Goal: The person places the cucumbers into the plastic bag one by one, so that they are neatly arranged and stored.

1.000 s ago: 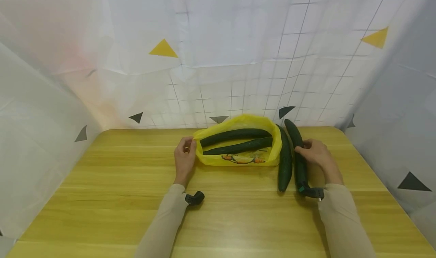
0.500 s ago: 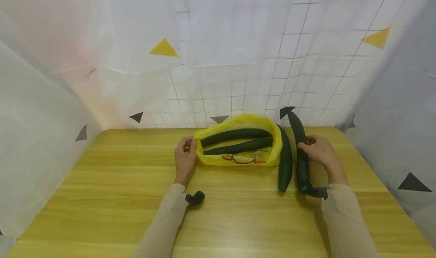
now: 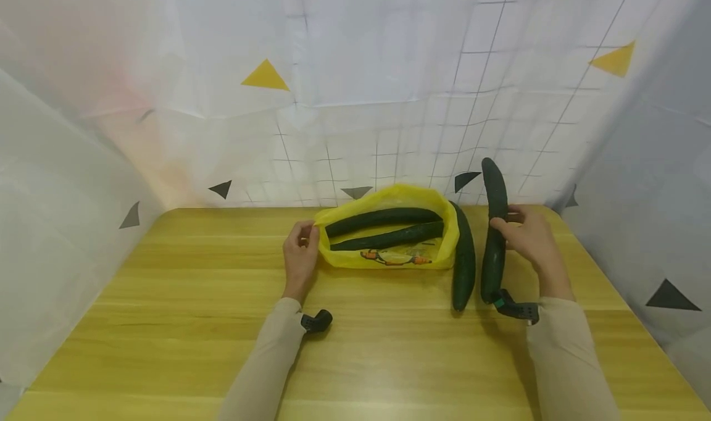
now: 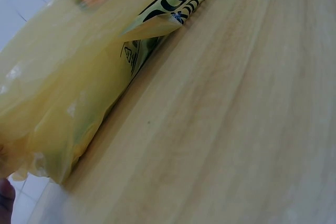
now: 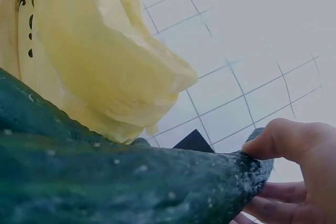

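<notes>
A yellow plastic bag [image 3: 400, 263] lies on the table with its mouth open toward me, and two cucumbers [image 3: 383, 238] rest inside. My left hand [image 3: 300, 257] pinches the bag's left edge between thumb and fingers; in the left wrist view only a bit of that hand shows beside the bag [image 4: 68, 93]. On the right, my right hand [image 3: 530, 239] grips a cucumber [image 3: 494, 248] around its middle, its far end tilted up. Thumb and fingers around this cucumber [image 5: 131, 182] show in the right wrist view. Another cucumber [image 3: 464, 260] lies against the bag's right side.
The wooden table [image 3: 183, 322] runs back to a white sheet wall [image 3: 361, 69] with grid lines and triangles. Similar sheets hang at both sides. Each wrist carries a small black camera [image 3: 318, 321].
The cucumber in my right hand has risen off the table, its far end tipping up and moving slightly right. My left hand and the bag have stayed in place.
</notes>
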### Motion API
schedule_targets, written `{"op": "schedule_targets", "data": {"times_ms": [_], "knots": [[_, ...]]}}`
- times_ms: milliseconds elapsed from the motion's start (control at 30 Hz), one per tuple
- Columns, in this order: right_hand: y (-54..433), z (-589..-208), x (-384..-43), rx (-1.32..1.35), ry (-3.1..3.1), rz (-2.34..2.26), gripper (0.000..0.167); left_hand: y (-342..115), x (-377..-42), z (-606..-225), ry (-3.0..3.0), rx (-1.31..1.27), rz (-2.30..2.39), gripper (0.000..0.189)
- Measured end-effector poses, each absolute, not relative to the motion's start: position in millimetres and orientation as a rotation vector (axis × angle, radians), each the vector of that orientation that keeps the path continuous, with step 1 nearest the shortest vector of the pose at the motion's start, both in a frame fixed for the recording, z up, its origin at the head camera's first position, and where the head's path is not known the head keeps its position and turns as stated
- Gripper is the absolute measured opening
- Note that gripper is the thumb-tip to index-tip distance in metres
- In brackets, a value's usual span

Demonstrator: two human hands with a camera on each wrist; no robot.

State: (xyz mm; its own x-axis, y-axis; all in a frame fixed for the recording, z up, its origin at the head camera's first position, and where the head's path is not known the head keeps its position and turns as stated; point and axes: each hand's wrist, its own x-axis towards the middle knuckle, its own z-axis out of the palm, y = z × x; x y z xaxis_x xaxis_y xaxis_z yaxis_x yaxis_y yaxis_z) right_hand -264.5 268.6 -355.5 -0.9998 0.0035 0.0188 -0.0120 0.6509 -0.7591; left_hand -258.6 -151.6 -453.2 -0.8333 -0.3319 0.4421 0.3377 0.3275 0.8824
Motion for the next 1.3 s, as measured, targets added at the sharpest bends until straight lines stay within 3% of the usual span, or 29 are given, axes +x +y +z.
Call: {"op": "schedule_targets", "data": {"times_ms": [700, 1300], "knots": [[261.6, -338.7, -254.0, -0.126, -2.586, 1.396, 0.081, -152.2, -258.2, -453.5, -2.043, 0.000, -1.568, 0.020], [251.1, -322.6, -250.5, -0.227, -2.257, 1.471, 0.061, -151.8, -257.8, -453.2, -2.037, -0.012, -1.557, 0.022]]}}
